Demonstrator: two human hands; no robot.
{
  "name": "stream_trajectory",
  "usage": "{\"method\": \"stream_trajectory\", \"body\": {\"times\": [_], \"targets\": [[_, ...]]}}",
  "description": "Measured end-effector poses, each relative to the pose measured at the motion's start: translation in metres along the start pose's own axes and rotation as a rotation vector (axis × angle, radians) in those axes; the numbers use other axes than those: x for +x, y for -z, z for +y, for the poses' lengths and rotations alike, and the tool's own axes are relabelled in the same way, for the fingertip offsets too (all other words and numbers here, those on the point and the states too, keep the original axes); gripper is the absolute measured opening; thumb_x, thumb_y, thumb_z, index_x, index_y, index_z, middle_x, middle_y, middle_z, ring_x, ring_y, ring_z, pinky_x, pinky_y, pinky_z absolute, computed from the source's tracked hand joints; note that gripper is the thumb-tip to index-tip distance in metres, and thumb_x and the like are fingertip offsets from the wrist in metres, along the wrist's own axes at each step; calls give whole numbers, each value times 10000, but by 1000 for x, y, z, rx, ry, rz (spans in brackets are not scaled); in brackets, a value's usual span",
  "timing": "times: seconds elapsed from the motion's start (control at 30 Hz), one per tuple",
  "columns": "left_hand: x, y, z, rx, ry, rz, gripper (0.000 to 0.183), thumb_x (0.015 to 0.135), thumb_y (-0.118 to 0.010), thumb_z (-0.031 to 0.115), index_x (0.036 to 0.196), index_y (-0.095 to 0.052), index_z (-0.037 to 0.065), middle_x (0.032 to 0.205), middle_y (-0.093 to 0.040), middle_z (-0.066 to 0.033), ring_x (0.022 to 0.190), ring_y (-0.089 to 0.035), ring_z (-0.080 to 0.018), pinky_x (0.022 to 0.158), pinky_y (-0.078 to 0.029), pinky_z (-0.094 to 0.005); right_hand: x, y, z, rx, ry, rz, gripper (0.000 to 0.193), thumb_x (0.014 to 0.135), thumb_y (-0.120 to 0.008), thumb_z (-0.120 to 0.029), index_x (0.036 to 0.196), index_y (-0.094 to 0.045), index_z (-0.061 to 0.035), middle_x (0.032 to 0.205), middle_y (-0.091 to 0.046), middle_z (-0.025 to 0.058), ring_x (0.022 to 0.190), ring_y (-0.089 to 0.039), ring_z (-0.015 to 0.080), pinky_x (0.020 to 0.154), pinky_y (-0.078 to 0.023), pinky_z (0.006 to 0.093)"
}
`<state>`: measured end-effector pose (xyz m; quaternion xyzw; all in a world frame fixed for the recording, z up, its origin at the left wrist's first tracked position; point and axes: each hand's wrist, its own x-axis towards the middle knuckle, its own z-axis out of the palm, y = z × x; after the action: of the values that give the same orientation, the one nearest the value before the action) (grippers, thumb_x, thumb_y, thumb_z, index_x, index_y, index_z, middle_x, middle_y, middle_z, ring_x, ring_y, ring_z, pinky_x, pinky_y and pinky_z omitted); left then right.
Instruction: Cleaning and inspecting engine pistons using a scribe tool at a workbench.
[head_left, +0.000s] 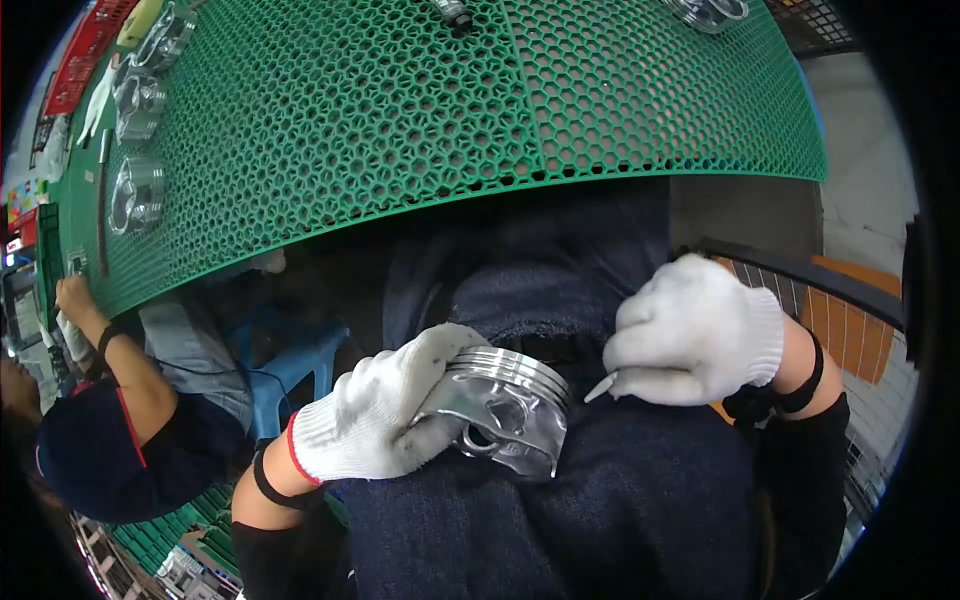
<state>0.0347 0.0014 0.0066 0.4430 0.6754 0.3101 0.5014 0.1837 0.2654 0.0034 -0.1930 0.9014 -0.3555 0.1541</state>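
My left hand (395,405), in a white knitted glove with a red cuff edge, grips a shiny metal engine piston (510,410) over my lap. The piston is tilted, its ring grooves upward and its pin hole facing me. Just right of it is my right hand (690,335), also gloved in white, with its fingers curled closed. A thin, pale pointed tip (600,388) sticks out from those fingers toward the piston, apart from it. What the rest of that pointed piece looks like is hidden in the glove.
Ahead lies a table covered with green honeycomb matting (400,120). Several pistons (137,195) stand along its left side, near a dark rod (103,200) and a red crate (92,50). At left sits a co-worker in a dark cap (95,455), near a blue stool (300,365).
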Motion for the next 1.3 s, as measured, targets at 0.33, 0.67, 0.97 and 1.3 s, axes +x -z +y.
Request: {"method": "stream_trajectory", "body": {"times": [0.33, 0.67, 0.97, 1.3], "targets": [[-3, -6, -2, -6, 12, -11, 564, 701, -620, -7, 1243, -468, -54, 1050, -662, -188, 937, -687, -319, 808, -536, -355, 13, -4, -12, -93, 93, -27, 299, 878, -605, -378, 707, -582, -134, 617, -583, 42, 542, -635, 240, 462, -503, 360], [-8, 0, -27, -109, -182, 229, 539, 776, -622, -81, 1287, -456, -48, 1203, -612, -178, 1048, -640, -302, 904, -517, -372, 21, -15, -7, 382, 27, 49, 195, 893, -605, -273, 876, -667, -89, 763, -666, 84, 706, -668, 289, 635, -545, 374], [-13, 23, -49, -1884, -159, 251, 597, 930, -492, 505, 1351, -440, 85, 1170, -568, -152, 1016, -586, -384, 654, -547, -501, 19, -14, 5, 748, -340, 233, 236, 805, -533, -72, 1002, -611, 31, 989, -635, 137, 632, -610, 139, 603, -542, 274], [-5, 116, -59, -241, -94, 1117, 292, 918, -524, 153, 1142, -586, -24, 1154, -582, -112, 984, -610, -183, 798, -538, -319, 0, 4, 15, 1134, -518, 355, 301, 929, -496, -155, 1163, -573, 20, 913, -662, 119, 556, -532, 86, 494, -447, 224]]}}
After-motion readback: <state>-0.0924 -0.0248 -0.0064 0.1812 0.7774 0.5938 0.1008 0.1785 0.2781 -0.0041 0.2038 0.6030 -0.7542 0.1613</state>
